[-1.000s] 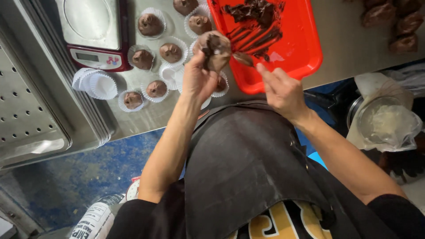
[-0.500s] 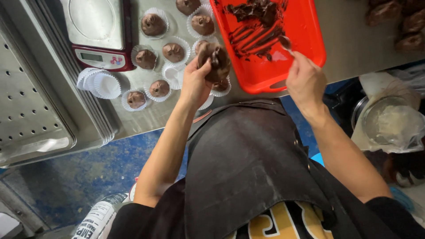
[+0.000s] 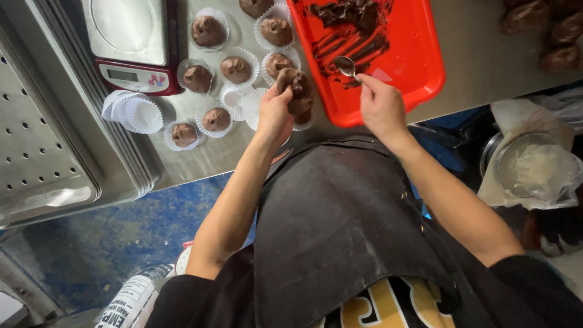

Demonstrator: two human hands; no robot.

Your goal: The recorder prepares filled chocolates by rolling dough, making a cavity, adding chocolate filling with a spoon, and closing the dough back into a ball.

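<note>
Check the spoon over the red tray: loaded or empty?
Empty, as far as shows: the spoon in the right hand has a bare shiny bowl, over the chocolate-smeared red tray.

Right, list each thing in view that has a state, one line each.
left hand: holding a chocolate lump over the paper cups
chocolate lump: bare, not in a cup
right hand: holding a spoon
spoon: bowl on the red tray, looks empty
red tray: smeared with chocolate
stacked paper cups: empty
scale: platform bare
filled cups: each holds a chocolate ball
</note>
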